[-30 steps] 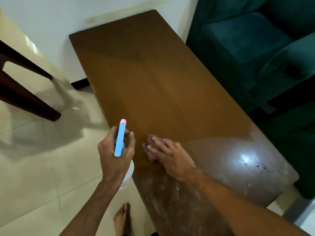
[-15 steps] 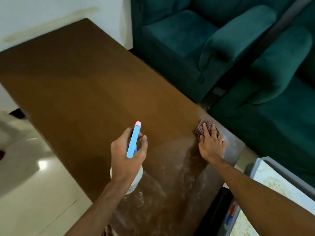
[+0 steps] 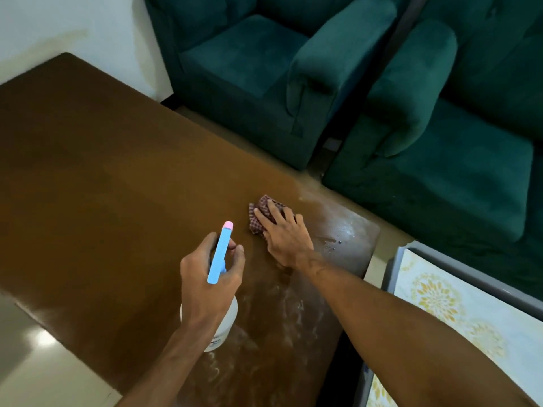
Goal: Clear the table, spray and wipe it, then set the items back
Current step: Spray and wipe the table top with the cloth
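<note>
Closest to you, along the near end of the counter (image 3: pixel 117 186), whitish spray smears curl across the wood. Your left hand (image 3: pixel 211 277) hangs just over them, its grip wrapped around the neck of the spray bottle (image 3: pixel 220 321). The fingers are curled at the trigger under the blue head, and its pink tip points away from you and slightly right. There is dark print low on the white body, but it is too small to read, so no brand can be given. Just beyond and to the right of the nozzle lies the checked cloth (image 3: pixel 260 218), bunched on the wood near the right edge. Your right hand (image 3: pixel 286 233) lies on top of it, fingers spread fairly flat and pressing rather than pinching. The next stroke depends on one thing: the wet, streaky patch lies on your side of the cloth and out toward the near right corner, where droplets sit. The right hand is nearer to all of it (the left is busy with the bottle). Wiping probably means drawing the cloth back toward you and the right, across the counter's short width. The long stretch running off to the far left looks dry. Past the right edge stand two green armchairs (image 3: pixel 249 69), and a floral-patterned panel (image 3: pixel 455 312) lies at your right.
</note>
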### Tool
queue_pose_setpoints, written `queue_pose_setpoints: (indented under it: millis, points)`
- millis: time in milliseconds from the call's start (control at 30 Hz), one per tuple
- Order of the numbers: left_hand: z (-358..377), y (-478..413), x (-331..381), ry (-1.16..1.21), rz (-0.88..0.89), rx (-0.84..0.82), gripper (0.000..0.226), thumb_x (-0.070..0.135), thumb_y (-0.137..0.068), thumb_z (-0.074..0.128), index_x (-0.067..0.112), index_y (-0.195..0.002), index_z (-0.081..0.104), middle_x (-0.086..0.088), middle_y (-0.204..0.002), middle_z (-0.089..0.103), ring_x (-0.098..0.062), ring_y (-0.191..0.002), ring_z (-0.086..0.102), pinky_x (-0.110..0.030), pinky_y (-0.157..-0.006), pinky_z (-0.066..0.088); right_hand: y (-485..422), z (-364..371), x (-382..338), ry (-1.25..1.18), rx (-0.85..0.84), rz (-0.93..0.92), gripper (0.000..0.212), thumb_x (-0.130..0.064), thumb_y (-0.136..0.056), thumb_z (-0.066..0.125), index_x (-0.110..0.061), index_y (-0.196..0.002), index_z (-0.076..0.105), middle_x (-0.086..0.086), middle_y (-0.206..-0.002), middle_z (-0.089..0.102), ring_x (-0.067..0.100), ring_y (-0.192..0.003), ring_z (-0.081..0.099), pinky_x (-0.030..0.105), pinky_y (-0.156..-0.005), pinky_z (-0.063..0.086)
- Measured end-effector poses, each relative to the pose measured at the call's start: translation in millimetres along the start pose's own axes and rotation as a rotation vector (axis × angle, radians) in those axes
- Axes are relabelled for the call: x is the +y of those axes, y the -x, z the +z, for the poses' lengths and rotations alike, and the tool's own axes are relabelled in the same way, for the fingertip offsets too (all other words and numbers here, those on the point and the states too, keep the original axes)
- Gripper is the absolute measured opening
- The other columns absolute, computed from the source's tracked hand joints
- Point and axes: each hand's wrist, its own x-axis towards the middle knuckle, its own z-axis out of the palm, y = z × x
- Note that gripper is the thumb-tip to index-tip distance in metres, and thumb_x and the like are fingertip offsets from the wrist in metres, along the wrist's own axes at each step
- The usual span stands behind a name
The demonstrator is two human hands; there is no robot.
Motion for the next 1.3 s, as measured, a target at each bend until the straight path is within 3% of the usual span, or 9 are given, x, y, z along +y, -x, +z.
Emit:
queue_pose_setpoints:
  millis: [167,367,500,600,867,1033,1167,1233,1300]
  points:
    - [19,-19,7,-0.017,0.064,-0.05,0.013,0.014,-0.084,0.078,0.016,-0.09,0.067,0.016,-0.075,0.062,-0.004,-0.078,0.066,-0.006,-0.062,0.052,-25,-11,28,-0.065,0.049,0.219,0.06,-0.034,-0.104,0.039,-0.032,-0.158,0.014,0.003,-0.167,0.006,0.032,-0.146,0.019,0.047,-0.118,0.018]
    - [45,-47,22,0.003,0.115,-0.105,0.012,0.011,-0.086,0.076,0.016,-0.085,0.065,0.011,-0.071,0.062,-0.013,-0.068,0.064,-0.015,-0.056,0.054,24,-1,86,-0.258,0.164,0.686,0.065,-0.032,-0.097,0.045,-0.028,-0.157,0.019,0.008,-0.164,0.014,0.037,-0.139,0.025,0.05,-0.112,0.024]
    - [44,-67,21,0.022,0.12,-0.117,0.012,0.011,-0.087,0.076,0.015,-0.084,0.065,0.009,-0.07,0.062,-0.016,-0.065,0.064,-0.022,-0.055,0.055,49,11,80,-0.267,0.175,0.87,0.07,-0.032,-0.095,0.049,-0.024,-0.157,0.019,0.013,-0.164,0.014,0.041,-0.138,0.026,0.052,-0.11,0.025]
    - [34,-86,14,0.05,0.113,-0.114,0.011,0.013,-0.087,0.075,0.015,-0.085,0.065,0.007,-0.07,0.062,-0.016,-0.064,0.063,-0.018,-0.053,0.053,23,2,67,-0.281,0.135,0.969,0.072,-0.034,-0.095,0.051,-0.024,-0.157,0.017,0.014,-0.163,0.013,0.041,-0.138,0.026,0.052,-0.111,0.026]
    - [-11,-151,-28,0.069,0.113,-0.128,0.01,0.015,-0.086,0.076,0.013,-0.089,0.066,0.01,-0.074,0.062,-0.01,-0.072,0.066,-0.009,-0.06,0.053,-102,-25,-11,-0.24,0.121,0.682,0.067,-0.028,-0.093,0.048,-0.03,-0.155,0.023,0.008,-0.163,0.017,0.038,-0.137,0.027,0.05,-0.11,0.025]
    - [-45,-193,-59,0.041,0.144,-0.157,0.012,0.019,-0.087,0.075,0.013,-0.092,0.066,0.01,-0.075,0.061,-0.01,-0.071,0.065,-0.011,-0.06,0.053,-183,-39,-84,-0.161,0.099,0.347,0.065,-0.037,-0.099,0.048,-0.029,-0.157,0.019,0.008,-0.165,0.011,0.036,-0.144,0.02,0.052,-0.117,0.02]
    - [-53,-208,-68,0.01,0.173,-0.198,0.013,0.022,-0.088,0.075,0.015,-0.095,0.065,0.008,-0.074,0.06,-0.015,-0.071,0.062,-0.018,-0.057,0.054,-191,-29,-105,-0.034,0.064,0.073,0.062,-0.047,-0.102,0.043,-0.032,-0.156,0.019,0.007,-0.165,0.012,0.036,-0.145,0.022,0.055,-0.117,0.021]
    - [-50,-207,-66,0.007,0.185,-0.233,0.013,0.021,-0.088,0.075,0.015,-0.095,0.065,0.007,-0.073,0.06,-0.016,-0.07,0.062,-0.02,-0.055,0.054,-170,-23,-90,0.0,0.055,0.037,0.06,-0.047,-0.103,0.04,-0.035,-0.156,0.016,0.004,-0.166,0.01,0.034,-0.145,0.022,0.053,-0.116,0.023]
    - [-43,-202,-59,0.025,0.205,-0.277,0.011,0.018,-0.088,0.074,0.015,-0.091,0.065,0.006,-0.071,0.059,-0.016,-0.065,0.061,-0.02,-0.053,0.053,-137,-17,-62,-0.009,0.063,0.133,0.059,-0.045,-0.103,0.036,-0.04,-0.157,0.011,0.001,-0.167,0.007,0.032,-0.144,0.021,0.05,-0.114,0.024]
